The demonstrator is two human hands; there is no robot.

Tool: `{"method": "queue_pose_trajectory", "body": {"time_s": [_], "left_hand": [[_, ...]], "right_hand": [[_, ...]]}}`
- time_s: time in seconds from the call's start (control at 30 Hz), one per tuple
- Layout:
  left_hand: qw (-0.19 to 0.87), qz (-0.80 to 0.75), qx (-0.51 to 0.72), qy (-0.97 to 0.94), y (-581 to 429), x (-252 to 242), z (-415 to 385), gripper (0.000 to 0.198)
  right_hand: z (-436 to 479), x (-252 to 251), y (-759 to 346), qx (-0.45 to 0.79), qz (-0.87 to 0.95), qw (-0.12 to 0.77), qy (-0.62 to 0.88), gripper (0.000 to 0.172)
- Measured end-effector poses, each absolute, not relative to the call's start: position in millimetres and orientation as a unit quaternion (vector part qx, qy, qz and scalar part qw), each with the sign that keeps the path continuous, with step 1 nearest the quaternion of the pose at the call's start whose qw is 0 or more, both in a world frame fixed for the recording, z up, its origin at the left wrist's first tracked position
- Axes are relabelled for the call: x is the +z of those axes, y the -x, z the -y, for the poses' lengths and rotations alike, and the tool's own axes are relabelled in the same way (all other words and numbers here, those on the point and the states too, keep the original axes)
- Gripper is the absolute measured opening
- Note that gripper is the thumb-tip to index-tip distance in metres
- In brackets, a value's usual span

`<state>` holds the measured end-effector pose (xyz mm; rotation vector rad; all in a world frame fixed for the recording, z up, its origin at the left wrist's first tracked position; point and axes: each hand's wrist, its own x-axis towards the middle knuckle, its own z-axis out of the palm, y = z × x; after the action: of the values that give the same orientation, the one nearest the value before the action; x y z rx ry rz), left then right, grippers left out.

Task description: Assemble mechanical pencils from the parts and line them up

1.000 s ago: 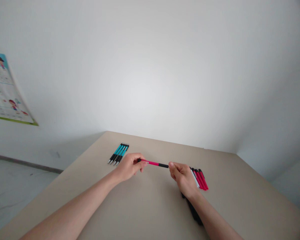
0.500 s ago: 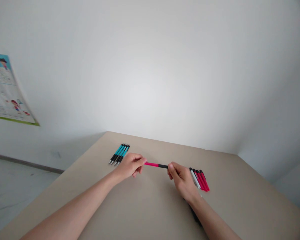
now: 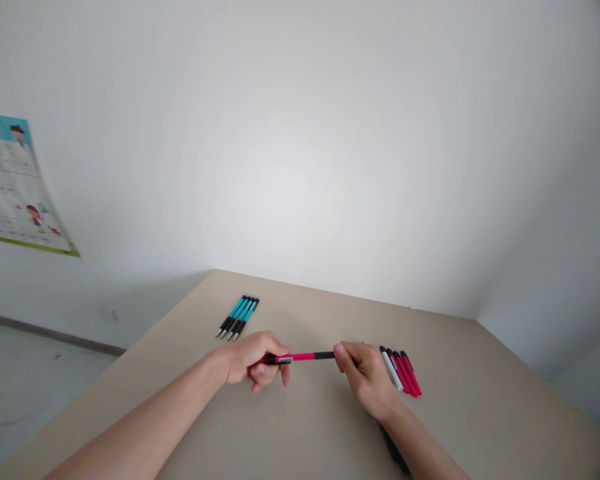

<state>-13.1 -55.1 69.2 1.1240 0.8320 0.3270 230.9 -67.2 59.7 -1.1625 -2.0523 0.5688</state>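
Observation:
A pink pen with a black grip (image 3: 304,357) is stretched level between my two hands above the table. My left hand (image 3: 257,359) is closed on its black clip end, thumb along the top and some fingers curled below. At the other end, my right hand (image 3: 364,375) pinches the tip of the black grip, hiding the point. Just right of that hand lie several pens side by side: a white pen (image 3: 392,371) and pink pens (image 3: 409,373). Beyond my left hand, several turquoise pens with black grips (image 3: 239,317) lie in a slanted row.
The beige table (image 3: 290,427) meets a white wall (image 3: 300,167) at its far edge. A dark object (image 3: 394,453) lies partly hidden under my right forearm. On the left wall hangs a printed poster (image 3: 20,187), with the floor (image 3: 35,393) below.
My left hand has turned and its fingers have shifted, baring the pen's clip end. Both hands and the pen sit lower in view, as the camera has tilted slightly.

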Motion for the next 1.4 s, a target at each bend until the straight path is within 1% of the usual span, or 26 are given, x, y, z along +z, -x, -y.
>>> {"method": "queue_pose_trajectory", "body": {"time_s": [0.07,0.27,0.4,0.53,0.7,0.87,0.97,1.07,1.13,1.2,1.3,1.4], "left_hand": [[0.776,-0.365,0.129,-0.499,14.1,69.2,54.4,0.036],[0.805,-0.375,0.14,-0.438,15.5,64.1,49.4,0.036],[0.844,-0.349,0.12,-0.39,17.5,60.3,46.6,0.033],[0.846,-0.346,0.133,-0.382,17.9,57.8,45.5,0.033],[0.778,-0.393,0.216,-0.44,11.9,61.0,51.0,0.033],[0.648,-0.416,0.339,-0.54,2.7,61.3,53.6,0.033],[0.573,-0.429,0.419,-0.559,-0.6,60.1,51.2,0.034],[0.531,-0.405,0.515,-0.538,-2.9,62.2,51.2,0.036],[0.528,-0.371,0.548,-0.532,-4.9,65.0,53.8,0.041],[0.55,-0.346,0.55,-0.525,-7.5,67.7,57.5,0.045],[0.583,-0.333,0.519,-0.529,-10.9,69.4,62.3,0.043],[0.591,-0.333,0.497,-0.541,-12.4,69.4,65.3,0.04]], "right_hand": [[66.8,58.2,-230.9,0.225,0.786,0.355,0.452,0.049],[67.5,54.7,-229.2,0.292,0.756,0.361,0.462,0.051],[68.8,58.6,-228.7,0.263,0.772,0.365,0.449,0.05],[70.7,63.5,-229.2,0.239,0.785,0.368,0.437,0.049],[72.8,64.5,-228.2,0.227,0.785,0.37,0.442,0.048],[70.0,60.1,-228.6,0.243,0.757,0.377,0.475,0.049],[71.1,60.2,-224.9,0.29,0.757,0.331,0.483,0.05],[79.3,61.1,-214.3,0.35,0.771,0.277,0.454,0.049],[87.3,60.6,-205.1,0.391,0.77,0.263,0.43,0.048],[94.5,59.1,-196.8,0.423,0.772,0.249,0.404,0.048],[100.2,56.5,-189.2,0.441,0.785,0.223,0.374,0.044],[100.4,55.0,-187.6,0.434,0.791,0.208,0.378,0.037]]}}
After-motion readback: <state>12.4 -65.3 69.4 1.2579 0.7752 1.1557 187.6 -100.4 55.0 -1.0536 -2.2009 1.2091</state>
